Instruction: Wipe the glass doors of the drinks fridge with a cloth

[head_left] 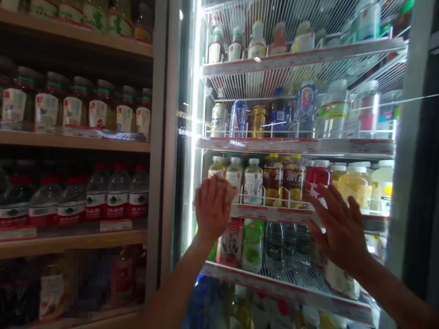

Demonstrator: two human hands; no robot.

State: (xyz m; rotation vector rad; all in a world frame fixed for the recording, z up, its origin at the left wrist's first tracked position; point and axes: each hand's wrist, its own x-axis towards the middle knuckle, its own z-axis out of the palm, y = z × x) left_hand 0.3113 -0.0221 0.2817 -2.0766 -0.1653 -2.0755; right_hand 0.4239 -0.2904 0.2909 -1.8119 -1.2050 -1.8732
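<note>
Reaching up with both arms from the bottom edge of the view toward a bright drinks fridge. Left hand (pixel 213 206) held flat, fingers close together, raised in front of the left end of the third shelf (pixel 270 213), covering part of a pale yellow bottle (pixel 217 167). Right hand (pixel 339 228) spread wide, fingers apart, raised near the right end of that same shelf. Holding nothing in either hand. Hard to tell whether the palms touched glass or stayed just off it.

Just behind the hands, on the shelf's front edge: pale milky bottles (pixel 253 181), two orange-label bottles (pixel 284 179), a red bottle (pixel 319 174), and yellow juice bottles (pixel 355 183) toward the right end. One shelf lower, between the two hands: a green-label bottle (pixel 253 244) and dark water bottles (pixel 284 242).

Higher up, on the second shelf: a blue can (pixel 239 119) beside a gold can (pixel 258 120), with clear bottles off to the right. On the top shelf, a row of small white bottles (pixel 236 45).

Off to the left, past the fridge frame (pixel 161 151), on wooden shelves (pixel 73 142): jars with white labels (pixel 72 109) along the front edge, and red-capped water bottles (pixel 98 192) one shelf down. Lowest shelf too blurry to tell.
</note>
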